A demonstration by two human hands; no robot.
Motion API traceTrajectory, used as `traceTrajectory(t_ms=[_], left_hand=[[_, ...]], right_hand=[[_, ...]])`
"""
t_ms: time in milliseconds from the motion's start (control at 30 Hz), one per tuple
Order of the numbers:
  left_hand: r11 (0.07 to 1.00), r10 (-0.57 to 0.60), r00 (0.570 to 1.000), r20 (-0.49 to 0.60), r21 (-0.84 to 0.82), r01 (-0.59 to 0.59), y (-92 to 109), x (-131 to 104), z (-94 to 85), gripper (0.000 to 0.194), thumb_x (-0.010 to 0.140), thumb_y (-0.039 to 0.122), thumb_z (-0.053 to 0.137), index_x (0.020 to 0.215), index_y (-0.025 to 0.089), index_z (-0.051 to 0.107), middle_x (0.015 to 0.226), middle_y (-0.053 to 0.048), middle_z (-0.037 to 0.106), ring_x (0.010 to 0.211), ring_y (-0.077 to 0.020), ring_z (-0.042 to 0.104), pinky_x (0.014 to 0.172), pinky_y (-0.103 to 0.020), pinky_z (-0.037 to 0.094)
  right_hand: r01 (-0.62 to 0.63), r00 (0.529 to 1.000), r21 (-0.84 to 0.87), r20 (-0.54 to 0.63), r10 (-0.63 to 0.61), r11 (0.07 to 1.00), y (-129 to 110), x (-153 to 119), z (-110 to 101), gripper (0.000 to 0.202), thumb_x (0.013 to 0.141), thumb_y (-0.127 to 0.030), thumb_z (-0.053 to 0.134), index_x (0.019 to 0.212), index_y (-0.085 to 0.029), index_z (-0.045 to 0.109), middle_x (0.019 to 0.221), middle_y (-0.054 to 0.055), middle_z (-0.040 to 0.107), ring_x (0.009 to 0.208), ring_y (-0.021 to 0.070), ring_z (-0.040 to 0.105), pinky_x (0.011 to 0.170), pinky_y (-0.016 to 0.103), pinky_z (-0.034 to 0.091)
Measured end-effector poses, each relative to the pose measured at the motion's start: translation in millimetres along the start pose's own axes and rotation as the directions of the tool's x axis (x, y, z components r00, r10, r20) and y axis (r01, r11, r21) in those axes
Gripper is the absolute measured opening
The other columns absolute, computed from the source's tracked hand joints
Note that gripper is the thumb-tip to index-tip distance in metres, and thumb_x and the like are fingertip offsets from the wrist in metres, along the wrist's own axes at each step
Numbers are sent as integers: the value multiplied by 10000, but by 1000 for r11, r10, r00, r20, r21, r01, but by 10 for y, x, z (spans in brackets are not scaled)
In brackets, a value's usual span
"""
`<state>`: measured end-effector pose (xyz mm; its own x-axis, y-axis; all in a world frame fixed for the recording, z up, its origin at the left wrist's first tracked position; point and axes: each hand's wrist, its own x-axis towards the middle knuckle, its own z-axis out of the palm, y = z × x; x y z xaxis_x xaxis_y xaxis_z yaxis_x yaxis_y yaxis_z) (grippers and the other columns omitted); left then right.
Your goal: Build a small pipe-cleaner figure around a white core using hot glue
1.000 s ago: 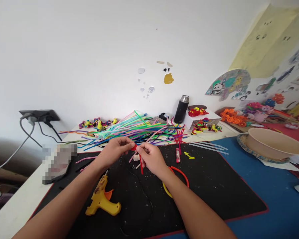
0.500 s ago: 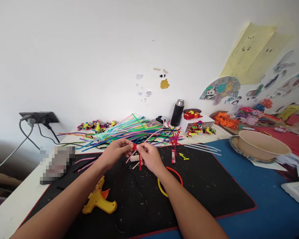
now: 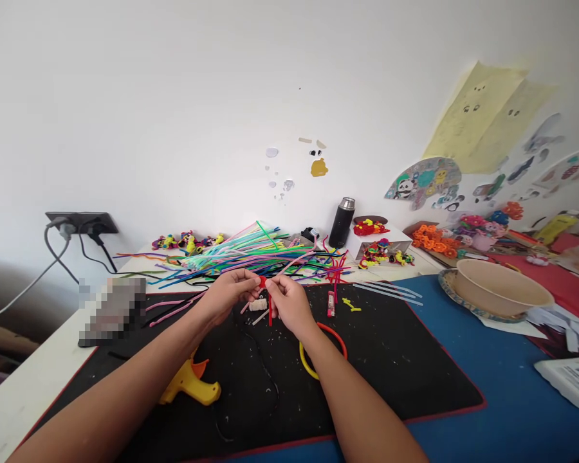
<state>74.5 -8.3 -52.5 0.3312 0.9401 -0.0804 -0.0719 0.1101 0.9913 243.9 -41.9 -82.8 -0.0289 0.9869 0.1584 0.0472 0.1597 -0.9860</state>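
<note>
Above the black mat (image 3: pixel 395 366), my left hand (image 3: pixel 234 292) and my right hand (image 3: pixel 288 305) meet at the fingertips. Both are closed in a pinch on a red pipe cleaner (image 3: pixel 271 310), with a small red part showing between the thumbs and a straight end hanging below. Fingers cover the rest of it. Just beneath the hands lie a pale spool of thread (image 3: pixel 257 305) and short cut pieces. A yellow glue gun (image 3: pixel 195 384) rests partly behind my left forearm. By my right forearm is a red and yellow ring (image 3: pixel 305 363).
A large heap of coloured pipe cleaners (image 3: pixel 241 254) lies against the wall. A black flask (image 3: pixel 341 224) stands beside a white box (image 3: pixel 400 236). Farther right are a beige bowl (image 3: pixel 504 286) and a white case (image 3: pixel 569 379). A red packet (image 3: pixel 330 304) lies on the mat.
The camera view has shifted slightly, moving the surroundings a little. Both hands keep their pinch on the red pipe cleaner, with only small finger movement.
</note>
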Motion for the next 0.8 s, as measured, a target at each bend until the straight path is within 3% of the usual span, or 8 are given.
traceTrajectory(t_ms=[167, 400, 567, 800], left_hand=[[997, 9, 1000, 25, 79, -11, -10, 3, -11, 376, 678, 474, 880, 755, 164, 681, 664, -7, 671, 586, -129, 583, 586, -247, 470], [951, 75, 993, 95, 291, -100, 167, -35, -124, 386, 720, 540, 835, 791, 176, 730, 755, -20, 680, 665, -155, 584, 657, -278, 484], [938, 43, 990, 132, 335, -86, 210, -54, -159, 426, 716, 578, 831, 809, 174, 733, 708, -10, 663, 622, -150, 568, 622, -274, 477], [951, 90, 992, 86, 288, -112, 194, -54, -139, 375, 734, 528, 841, 806, 180, 722, 744, -14, 691, 636, -156, 621, 645, -283, 521]], right_hand=[[35, 999, -109, -3, -36, 993, -16, -9, -21, 220, 946, -385, 555, 824, -211, 612, 503, -65, 525, 402, 124, 494, 452, 230, 388], [121, 992, -264, 10, -122, 957, -68, -46, -20, 230, 956, -368, 556, 818, -210, 649, 528, -54, 537, 469, 131, 498, 499, 236, 337], [187, 981, -338, 17, -193, 923, -94, -66, -4, 207, 943, -337, 583, 818, -201, 677, 582, -45, 556, 529, 124, 486, 522, 232, 310], [140, 990, -303, 75, -123, 943, -76, -84, 6, 251, 995, -409, 547, 907, -221, 688, 632, -24, 607, 506, 127, 525, 513, 227, 337]])
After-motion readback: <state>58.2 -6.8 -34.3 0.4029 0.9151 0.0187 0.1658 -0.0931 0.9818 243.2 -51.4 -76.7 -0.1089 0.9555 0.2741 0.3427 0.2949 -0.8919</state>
